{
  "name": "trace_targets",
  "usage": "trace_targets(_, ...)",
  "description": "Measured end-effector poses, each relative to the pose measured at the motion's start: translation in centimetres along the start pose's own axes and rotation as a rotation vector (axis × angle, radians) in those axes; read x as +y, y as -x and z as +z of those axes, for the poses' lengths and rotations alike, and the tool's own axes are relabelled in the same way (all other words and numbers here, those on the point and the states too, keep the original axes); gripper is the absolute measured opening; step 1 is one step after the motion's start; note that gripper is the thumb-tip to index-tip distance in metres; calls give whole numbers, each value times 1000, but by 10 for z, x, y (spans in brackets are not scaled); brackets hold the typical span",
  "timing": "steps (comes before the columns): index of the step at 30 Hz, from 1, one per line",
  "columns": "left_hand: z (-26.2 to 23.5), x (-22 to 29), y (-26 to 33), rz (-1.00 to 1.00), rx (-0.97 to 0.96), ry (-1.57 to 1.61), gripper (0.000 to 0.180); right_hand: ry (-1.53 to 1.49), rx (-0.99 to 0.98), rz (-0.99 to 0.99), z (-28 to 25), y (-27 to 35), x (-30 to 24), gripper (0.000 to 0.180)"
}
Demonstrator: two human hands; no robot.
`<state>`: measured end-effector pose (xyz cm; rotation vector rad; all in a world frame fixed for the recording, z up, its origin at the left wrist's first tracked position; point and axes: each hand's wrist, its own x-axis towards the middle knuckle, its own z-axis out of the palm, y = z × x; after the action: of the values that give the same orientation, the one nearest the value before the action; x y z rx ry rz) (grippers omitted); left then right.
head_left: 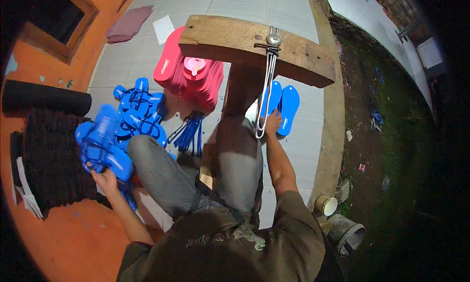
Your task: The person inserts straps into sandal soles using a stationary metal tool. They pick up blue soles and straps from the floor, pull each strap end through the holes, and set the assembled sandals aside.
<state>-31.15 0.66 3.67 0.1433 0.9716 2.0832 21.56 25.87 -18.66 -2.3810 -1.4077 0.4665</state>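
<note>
At the left, my left hand (pixel 104 179) is closed on a pair of blue flip-flops (pixel 110 157) with dark straps, slightly blurred. More strapped blue flip-flops (pixel 141 108) lie in a heap just beyond them. My right hand (pixel 272 122) reaches past a wooden T-shaped stand (pixel 210 35) and has its fingers on the heel end of a blue sandal sole (pixel 272 100). A second blue sole (pixel 290 108) without straps lies to its right. A long bent wire tool (pixel 267 86), fixed to the stand's crossbar, hangs in front of the right hand and partly hides it.
Behind the stand rises a stack of red soles (pixel 169 59) with a pink round item (pixel 194 66) on top. Dark blue straps (pixel 190 133) lie bundled on the tiles. A black roll (pixel 46 98) sits by the orange wall; a white bucket (pixel 328 206) is at the right edge.
</note>
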Motion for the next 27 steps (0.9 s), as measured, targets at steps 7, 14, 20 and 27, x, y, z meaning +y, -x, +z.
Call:
trace_targets(7, 45, -80, 39, 222, 25, -379, 41, -640, 6, 138, -50, 25, 24, 82)
trace_targets(14, 196, -222, 158, -57, -723, -843, 54, -596, -303, -232, -205, 234, -2, 84)
trace_targets(20, 224, -206, 149, -178, -889, -1011, 37, -1126, -397, -137, -237, 229, -62, 88)
trace_targets(27, 294, -162, 128, 463, -1449, -612, 35, -1240, -319, -816, -297, 173, -120, 20)
